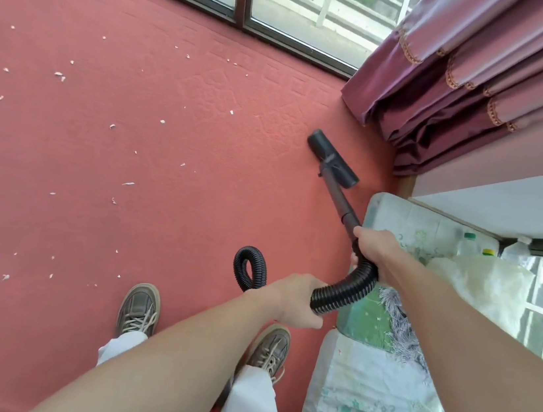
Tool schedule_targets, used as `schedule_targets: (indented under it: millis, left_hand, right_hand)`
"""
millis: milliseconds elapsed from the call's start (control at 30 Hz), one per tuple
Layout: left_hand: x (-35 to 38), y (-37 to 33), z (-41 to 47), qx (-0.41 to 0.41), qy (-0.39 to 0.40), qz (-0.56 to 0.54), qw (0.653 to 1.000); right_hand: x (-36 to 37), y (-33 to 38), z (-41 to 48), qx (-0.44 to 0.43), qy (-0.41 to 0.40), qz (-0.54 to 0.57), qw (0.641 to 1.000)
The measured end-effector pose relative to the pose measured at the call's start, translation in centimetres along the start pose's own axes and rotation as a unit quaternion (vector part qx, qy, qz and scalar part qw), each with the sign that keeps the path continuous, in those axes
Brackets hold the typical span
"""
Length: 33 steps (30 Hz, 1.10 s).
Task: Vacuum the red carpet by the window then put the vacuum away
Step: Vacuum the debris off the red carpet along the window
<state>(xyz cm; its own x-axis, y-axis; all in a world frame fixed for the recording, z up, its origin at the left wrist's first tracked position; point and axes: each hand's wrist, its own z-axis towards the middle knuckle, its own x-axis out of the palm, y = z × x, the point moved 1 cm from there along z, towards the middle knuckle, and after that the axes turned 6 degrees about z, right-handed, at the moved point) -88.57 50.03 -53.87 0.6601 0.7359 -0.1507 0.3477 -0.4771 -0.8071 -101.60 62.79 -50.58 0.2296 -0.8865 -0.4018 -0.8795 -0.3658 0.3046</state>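
Note:
The red carpet (163, 174) covers the floor up to the window (282, 6). Several small white scraps (60, 75) lie scattered over its left half. The vacuum's black floor head (333, 158) rests flat on the carpet near the curtain, at the end of a dark wand (341, 199). My right hand (373, 248) is closed around the wand's upper end. My left hand (295, 300) grips the black ribbed hose (343, 289), which loops behind it in a coil (251, 268). The vacuum body is out of sight.
A purple curtain (469, 80) hangs at the right, close to the floor head. A patterned mattress (379, 375) lies along the right edge, with bottles (469, 240) and a plastic bag (487, 286) beyond it. My shoes (139, 309) stand on the carpet.

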Motion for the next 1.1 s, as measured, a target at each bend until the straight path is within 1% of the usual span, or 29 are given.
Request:
schedule_targets:
  millis: [133, 233, 333, 400, 500, 567, 667, 767, 833, 867, 900, 933, 1000, 1067, 1100]
  left_hand:
    - [-0.3, 1.6, -1.5, -0.012, -0.009, 0.007, 1.000]
    - [-1.3, 2.4, -1.7, -0.020, -0.020, 0.039, 0.999]
    - [-1.8, 3.4, -2.8, -0.028, -0.021, 0.060, 0.998]
    - [-1.7, 4.3, -4.1, -0.043, -0.035, 0.067, 0.996]
    - [-1.3, 6.7, -6.5, -0.098, -0.083, 0.011, 0.992]
    - [-1.1, 8.2, -7.9, -0.127, -0.123, -0.035, 0.984]
    - [-1.1, 9.0, -9.3, -0.122, -0.171, -0.122, 0.970]
    - [-1.7, 8.4, -10.3, -0.116, -0.255, -0.212, 0.936]
    - [-2.3, 8.3, -10.8, -0.111, -0.296, -0.237, 0.919]
    - [-2.6, 8.1, -11.3, -0.110, -0.294, -0.235, 0.920]
    - [-2.8, 8.0, -11.7, -0.112, -0.276, -0.223, 0.928]
    - [-3.0, 8.2, -12.0, -0.121, -0.236, -0.208, 0.941]
    - [-3.0, 8.9, -12.5, -0.144, -0.105, -0.220, 0.959]
    - [-3.1, 9.8, -13.3, -0.162, 0.022, -0.250, 0.954]
    - [-3.4, 10.2, -14.0, -0.167, 0.059, -0.268, 0.947]
  right_hand:
    - [1.8, -0.9, -1.1, -0.017, 0.011, 0.000, 1.000]
    - [3.0, -0.4, -1.0, -0.041, 0.009, -0.019, 0.999]
    - [5.0, -0.3, -1.5, -0.101, 0.026, -0.127, 0.986]
    - [7.2, -0.1, -3.0, -0.147, 0.052, -0.232, 0.960]
    - [12.3, 0.6, -5.5, -0.199, 0.092, -0.359, 0.907]
    - [15.6, 1.1, -6.2, -0.219, 0.100, -0.406, 0.881]
    - [19.4, 1.9, -6.0, -0.242, 0.073, -0.422, 0.871]
    - [22.0, 2.2, -5.4, -0.250, 0.052, -0.419, 0.871]
    - [23.4, 1.6, -5.5, -0.249, 0.049, -0.419, 0.872]
    - [23.9, 1.1, -5.8, -0.252, 0.047, -0.424, 0.869]
    - [24.2, 0.5, -6.2, -0.255, 0.043, -0.433, 0.864]
    - [24.2, -0.1, -6.8, -0.257, 0.039, -0.445, 0.857]
    - [23.7, -1.7, -8.0, -0.265, 0.046, -0.463, 0.845]
    - [22.6, -3.9, -9.3, -0.276, 0.058, -0.482, 0.830]
    - [21.8, -5.2, -9.8, -0.278, 0.062, -0.492, 0.823]
